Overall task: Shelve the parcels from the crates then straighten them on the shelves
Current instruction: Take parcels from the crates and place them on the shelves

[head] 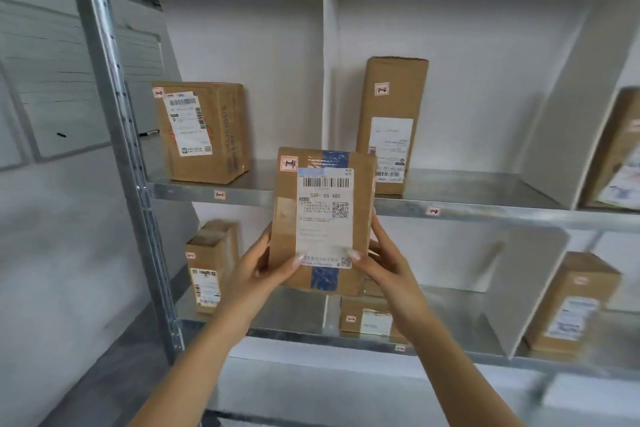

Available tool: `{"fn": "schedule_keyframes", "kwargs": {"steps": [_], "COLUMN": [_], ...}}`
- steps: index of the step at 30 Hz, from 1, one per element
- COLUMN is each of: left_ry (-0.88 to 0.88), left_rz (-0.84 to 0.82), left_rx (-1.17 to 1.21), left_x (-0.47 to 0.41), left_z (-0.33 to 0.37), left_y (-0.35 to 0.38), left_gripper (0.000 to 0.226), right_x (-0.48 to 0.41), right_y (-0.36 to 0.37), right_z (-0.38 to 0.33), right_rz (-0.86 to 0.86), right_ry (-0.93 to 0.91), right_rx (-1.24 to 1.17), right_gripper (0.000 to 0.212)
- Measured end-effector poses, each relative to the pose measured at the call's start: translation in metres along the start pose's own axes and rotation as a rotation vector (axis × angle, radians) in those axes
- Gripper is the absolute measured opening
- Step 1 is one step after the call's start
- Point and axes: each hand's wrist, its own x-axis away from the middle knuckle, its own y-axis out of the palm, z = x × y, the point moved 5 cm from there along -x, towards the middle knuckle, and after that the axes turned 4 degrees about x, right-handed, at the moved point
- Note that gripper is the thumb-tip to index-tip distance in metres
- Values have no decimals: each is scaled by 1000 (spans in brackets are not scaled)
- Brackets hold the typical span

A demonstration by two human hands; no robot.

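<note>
Thumbs of my left hand point(258, 270) and right hand point(384, 263) press on the bottom edge of the white label, and my other fingers wrap round the sides, so both hands grip the parcel point(322, 218) between them. It stands upright above my fingers with its label facing me, held in the air in front of the shelf edge point(485, 215). Beyond my fingertips, up and left, a squat box point(204, 132) sits on that shelf. Up and right, past a white divider point(325, 80), stands a tall box point(391, 125). Just outside my left hand a narrow box point(211, 267) stands on the lower shelf, and a low box point(367, 321) lies beside my right wrist.
</note>
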Motion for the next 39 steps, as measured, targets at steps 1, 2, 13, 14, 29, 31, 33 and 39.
{"fn": "schedule_keyframes", "kwargs": {"steps": [1,2,13,14,29,31,33,39], "left_ry": [-5,-10,5,14,114,144,176,267], "left_rz": [-45,-90,-509,-543,-812,-825,-835,-784], "left_rx": [6,14,20,27,77,75,73,33], "left_x": [-5,-10,-10,-6,73,77,76,56], "left_z": [0,1,14,15,32,35,37,33], "left_y": [15,31,282,308,685,721,757,853], "left_gripper": [66,69,72,68,58,64,62,69], "right_x": [8,16,136,149,323,335,343,332], "right_y": [-16,-33,-245,-266,-598,-631,-664,-752], "right_z": [-1,-3,-50,-54,-86,-87,-85,-74], "right_rz": [53,101,401,426,784,824,872,889], "right_ry": [-3,-4,-39,-45,-11,3,12,26], "right_rx": [0,3,106,106,373,389,409,377], "right_gripper": [84,84,69,66,44,42,40,49]}}
